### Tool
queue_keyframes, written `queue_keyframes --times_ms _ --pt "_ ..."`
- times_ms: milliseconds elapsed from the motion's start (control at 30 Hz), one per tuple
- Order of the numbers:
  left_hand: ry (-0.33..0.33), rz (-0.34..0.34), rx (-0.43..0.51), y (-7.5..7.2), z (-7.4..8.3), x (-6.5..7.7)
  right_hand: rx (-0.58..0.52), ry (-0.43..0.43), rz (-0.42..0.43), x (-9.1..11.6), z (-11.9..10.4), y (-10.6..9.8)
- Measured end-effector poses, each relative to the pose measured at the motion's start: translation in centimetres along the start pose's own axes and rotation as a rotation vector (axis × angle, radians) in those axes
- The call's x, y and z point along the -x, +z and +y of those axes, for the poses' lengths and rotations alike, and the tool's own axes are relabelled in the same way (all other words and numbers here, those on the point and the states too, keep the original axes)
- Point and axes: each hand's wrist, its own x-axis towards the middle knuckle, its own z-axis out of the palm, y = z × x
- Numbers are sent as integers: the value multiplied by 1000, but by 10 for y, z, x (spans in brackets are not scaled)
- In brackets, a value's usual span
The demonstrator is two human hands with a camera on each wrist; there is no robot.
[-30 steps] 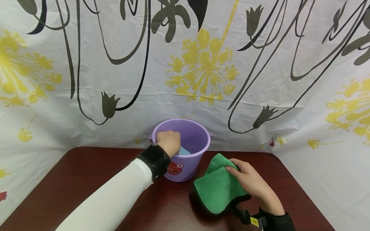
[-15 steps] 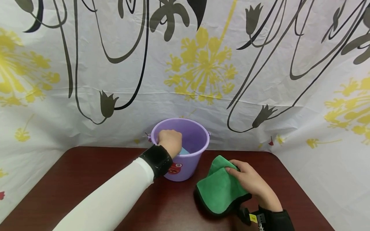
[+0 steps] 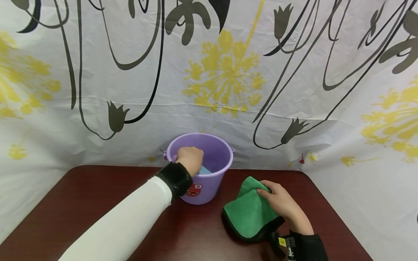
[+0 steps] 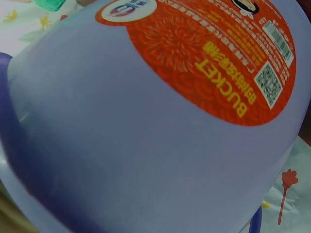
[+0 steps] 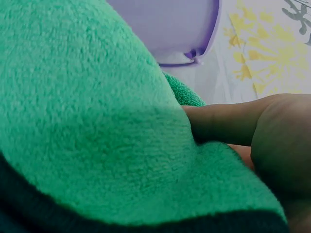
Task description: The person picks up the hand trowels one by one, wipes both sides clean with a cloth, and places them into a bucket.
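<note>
A purple bucket [image 3: 212, 183] with a red label [image 3: 195, 190] stands near the table's back edge. My left hand [image 3: 189, 158] reaches over its near rim and down inside, fingers hidden, so I cannot tell what they hold. Just right of that hand, a light blue thing [image 3: 204, 170] shows within the bucket. The left wrist view is filled by the bucket's outer wall [image 4: 131, 145]. To the right, my right hand [image 3: 287, 201] pinches a green towel [image 3: 251, 214] with dark edging between thumb and fingers. The towel hangs low over the table; its pile [image 5: 87, 111] is close in the right wrist view.
A dark red-brown table [image 3: 107, 195] lies under everything. Behind it hangs a white curtain [image 3: 137, 148] printed with grey and yellow flowers. Black bands sit on both wrists, the left one [image 3: 175, 179] close against the bucket's front.
The head view has shifted, so the bucket sits slightly further left. My right hand and the towel have moved a little right, away from the bucket. My left hand stays in the bucket.
</note>
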Motion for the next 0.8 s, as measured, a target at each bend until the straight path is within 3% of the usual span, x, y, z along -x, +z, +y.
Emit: queue_keyframes --times_ms 333,800 --pt "50 7 -7 2 -6 -1 302 44 162 -6 11 3" --pt "89 19 43 7 -6 -4 354 111 171 -4 26 1"
